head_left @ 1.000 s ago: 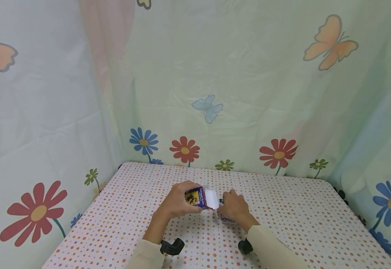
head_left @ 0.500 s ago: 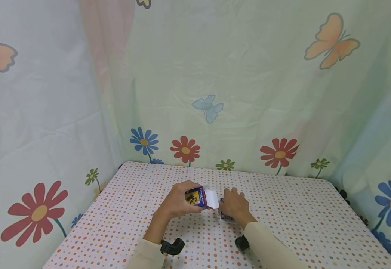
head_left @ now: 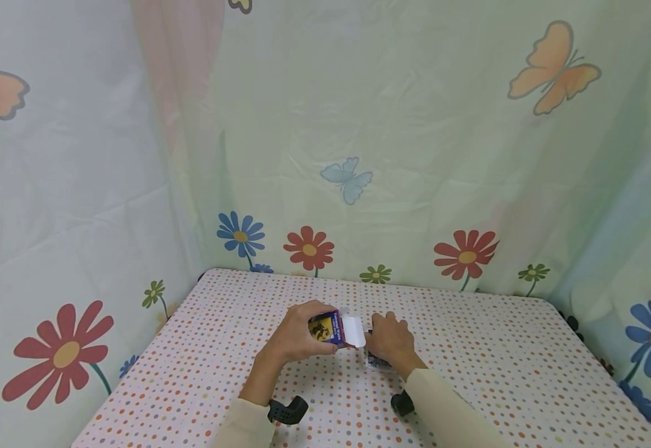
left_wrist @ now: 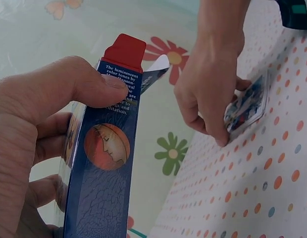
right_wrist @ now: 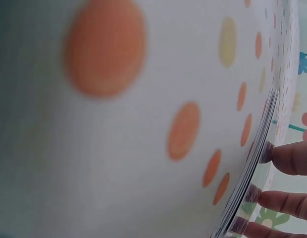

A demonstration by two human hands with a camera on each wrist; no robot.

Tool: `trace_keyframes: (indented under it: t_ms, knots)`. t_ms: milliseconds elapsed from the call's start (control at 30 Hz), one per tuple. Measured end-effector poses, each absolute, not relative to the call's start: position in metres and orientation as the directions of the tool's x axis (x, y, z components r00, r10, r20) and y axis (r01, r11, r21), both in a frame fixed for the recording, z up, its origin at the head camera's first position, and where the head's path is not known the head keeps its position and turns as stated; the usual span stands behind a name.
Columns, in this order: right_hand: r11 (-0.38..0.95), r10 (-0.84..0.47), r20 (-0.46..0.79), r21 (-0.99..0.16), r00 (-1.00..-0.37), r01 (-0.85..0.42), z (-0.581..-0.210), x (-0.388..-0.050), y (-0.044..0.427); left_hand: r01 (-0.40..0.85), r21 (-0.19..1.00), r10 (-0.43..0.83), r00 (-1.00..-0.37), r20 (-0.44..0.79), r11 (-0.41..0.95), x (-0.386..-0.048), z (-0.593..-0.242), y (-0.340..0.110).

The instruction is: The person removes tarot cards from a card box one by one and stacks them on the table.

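Note:
My left hand (head_left: 297, 333) holds a small card box (head_left: 327, 328) above the table, its white end flap (head_left: 353, 331) open towards the right. In the left wrist view the box's dark blue side (left_wrist: 101, 198) shows text and a round face picture, with a red tab (left_wrist: 126, 51) at the end and the thumb pressing near it. My right hand (head_left: 391, 341) is over a stack of picture cards (left_wrist: 250, 106) on the table. In the right wrist view its fingertips (right_wrist: 267, 152) touch the glossy top card, and the card edges (right_wrist: 247, 171) look slightly uneven.
The table (head_left: 471, 361) has a white cloth with coloured dots. Curtains (head_left: 393, 124) printed with flowers and butterflies stand behind it and on both sides. A black wrist device (head_left: 287, 410) is on the left wrist, another (head_left: 402, 403) on the right.
The right hand has shifted slightly, and the card that stuck out beside its fingertips towards the box no longer does. More of the stack shows beneath the hand. Left hand and box stay put.

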State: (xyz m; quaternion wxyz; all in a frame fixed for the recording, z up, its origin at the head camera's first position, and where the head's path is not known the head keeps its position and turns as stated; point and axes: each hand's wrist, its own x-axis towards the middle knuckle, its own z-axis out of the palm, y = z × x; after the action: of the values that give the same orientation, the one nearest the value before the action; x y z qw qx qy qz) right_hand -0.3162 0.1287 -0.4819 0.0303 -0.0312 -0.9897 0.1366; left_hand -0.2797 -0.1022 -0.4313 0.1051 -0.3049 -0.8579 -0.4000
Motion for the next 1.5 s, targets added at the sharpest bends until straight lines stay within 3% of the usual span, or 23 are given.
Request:
trace_keyframes:
  t_ms: [1133, 1500]
  knots:
    - [0.961, 0.053, 0.054, -0.276, -0.997, 0.036, -0.4811, -0.3168, 0.1269, 0.605, 0.637, 0.439, -0.793, 0.423, 0.478, -0.2785, -0.4297, -0.1028]
    - [0.954, 0.044, -0.03, -0.294, -0.999, 0.051, -0.4743, -0.3083, 0.1276, 0.595, 0.647, 0.432, -0.799, 0.417, 0.477, -0.278, -0.4296, -0.1032]
